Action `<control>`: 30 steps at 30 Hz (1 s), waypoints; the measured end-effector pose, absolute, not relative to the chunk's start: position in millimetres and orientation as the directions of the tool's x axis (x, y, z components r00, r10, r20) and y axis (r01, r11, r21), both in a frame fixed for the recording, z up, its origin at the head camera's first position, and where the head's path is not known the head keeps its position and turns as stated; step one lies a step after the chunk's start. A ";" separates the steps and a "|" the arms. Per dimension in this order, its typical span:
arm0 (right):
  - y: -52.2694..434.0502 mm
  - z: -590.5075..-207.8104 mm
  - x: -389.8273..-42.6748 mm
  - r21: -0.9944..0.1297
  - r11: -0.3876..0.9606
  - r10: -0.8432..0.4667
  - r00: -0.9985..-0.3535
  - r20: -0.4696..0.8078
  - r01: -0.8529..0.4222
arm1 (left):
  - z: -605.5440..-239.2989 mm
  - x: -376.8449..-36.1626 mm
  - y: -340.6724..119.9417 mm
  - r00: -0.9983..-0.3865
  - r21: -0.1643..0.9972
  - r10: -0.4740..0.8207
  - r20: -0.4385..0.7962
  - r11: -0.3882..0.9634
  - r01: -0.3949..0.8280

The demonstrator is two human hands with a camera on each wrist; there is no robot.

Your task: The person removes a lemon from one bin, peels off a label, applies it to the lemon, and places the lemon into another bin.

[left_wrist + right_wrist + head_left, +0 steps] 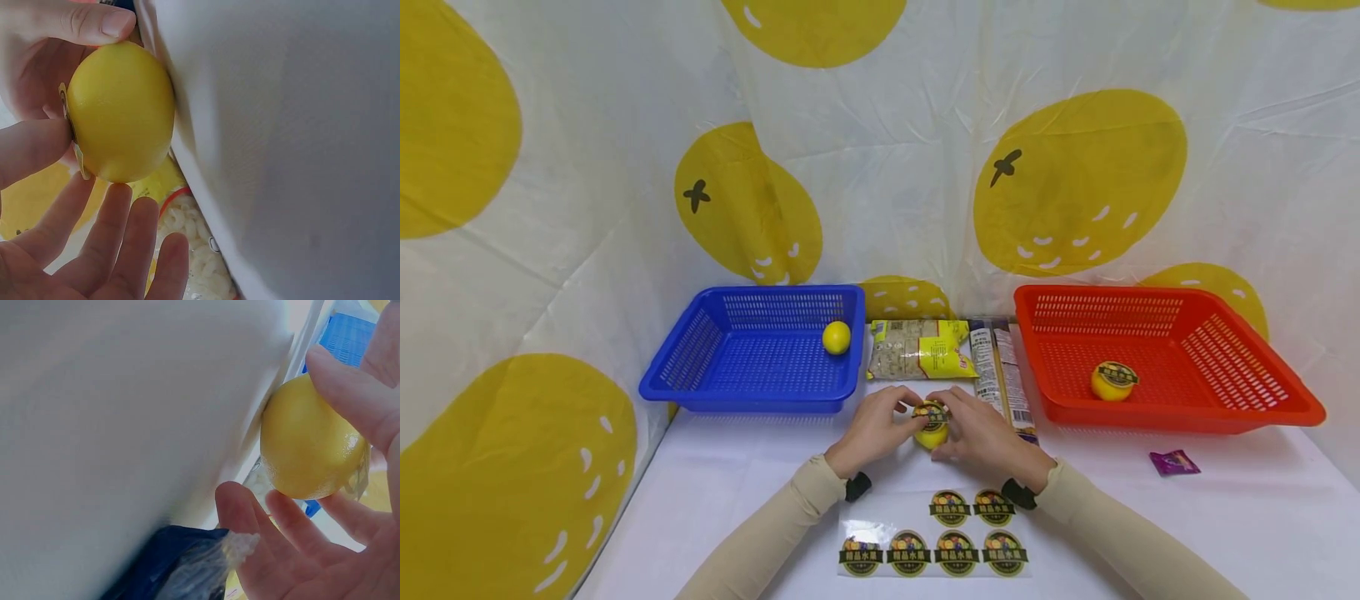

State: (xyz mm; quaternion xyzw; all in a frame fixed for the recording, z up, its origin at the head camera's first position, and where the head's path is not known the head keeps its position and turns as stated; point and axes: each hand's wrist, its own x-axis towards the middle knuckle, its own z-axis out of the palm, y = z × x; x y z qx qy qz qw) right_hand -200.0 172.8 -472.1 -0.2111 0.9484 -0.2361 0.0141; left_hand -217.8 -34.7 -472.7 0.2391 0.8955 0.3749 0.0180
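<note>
On the bench [737, 500], between the blue basket [760, 350] and the red basket [1157, 358], both hands cup a lemon [932, 433] just above the sticker sheet [936, 542]. The left hand [872, 427] and right hand [981, 433] each have their grip clamped on the lemon, fingertips pressing a round label [930, 412] onto its top. The label could crease or lift at an edge, since the rind curves. Wrists rest low, palms facing inward.

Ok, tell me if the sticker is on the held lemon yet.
On: the sticker sits atop the lemon, under both hands' fingertips.
</note>
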 end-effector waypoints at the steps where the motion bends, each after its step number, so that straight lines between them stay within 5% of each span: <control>1: 173.2 -471.9 -199.8 -0.458 0.801 -0.403 -0.913 0.062 -0.385 | -473.1 -217.7 -34.9 -0.886 0.682 0.440 0.146 0.603 0.412; 12: 184.8 -468.2 -202.3 -0.628 0.669 -0.481 -0.876 0.043 -0.398 | -474.9 -217.9 -35.9 -0.882 0.679 0.447 0.152 0.601 0.422; 30: 181.8 -469.3 -203.4 -0.637 0.683 -0.423 -0.905 0.053 -0.357 | -474.3 -215.6 -35.3 -0.877 0.668 0.447 0.177 0.600 0.440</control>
